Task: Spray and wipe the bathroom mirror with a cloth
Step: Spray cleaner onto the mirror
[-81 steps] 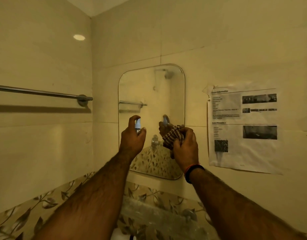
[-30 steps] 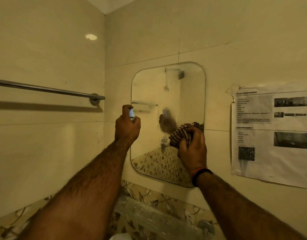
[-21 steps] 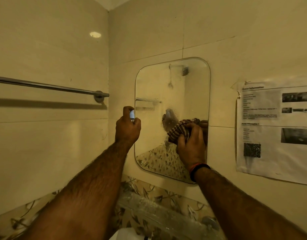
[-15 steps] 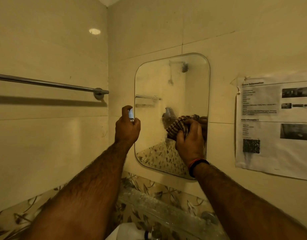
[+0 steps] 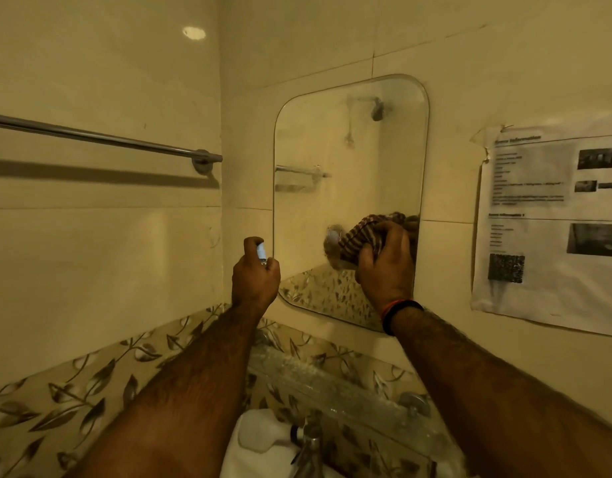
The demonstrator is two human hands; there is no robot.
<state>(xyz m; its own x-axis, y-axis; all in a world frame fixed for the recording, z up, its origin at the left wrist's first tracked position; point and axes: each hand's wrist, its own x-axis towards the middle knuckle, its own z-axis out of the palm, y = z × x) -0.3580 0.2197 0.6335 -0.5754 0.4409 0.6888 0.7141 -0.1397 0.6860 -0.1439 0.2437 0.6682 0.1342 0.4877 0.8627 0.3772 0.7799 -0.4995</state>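
A rounded rectangular mirror (image 5: 349, 160) hangs on the tiled wall ahead, its glass hazy with smears. My right hand (image 5: 387, 267) presses a bunched brown striped cloth (image 5: 361, 236) against the mirror's lower right part. My left hand (image 5: 254, 274) is closed around a small spray bottle (image 5: 261, 251) with a pale blue top, held just left of the mirror's lower left edge, index finger over the top. The bottle's body is hidden inside my fist.
A metal towel rail (image 5: 101, 138) runs along the left wall. A printed paper sheet (image 5: 553, 222) is taped to the wall right of the mirror. Below are a glass shelf (image 5: 332, 384), a tap (image 5: 309, 446) and a white container (image 5: 259, 432).
My right hand has slid the cloth rightward across the mirror's lower part. My left hand with the spray bottle has drawn back left, off the glass. The view has tilted downward.
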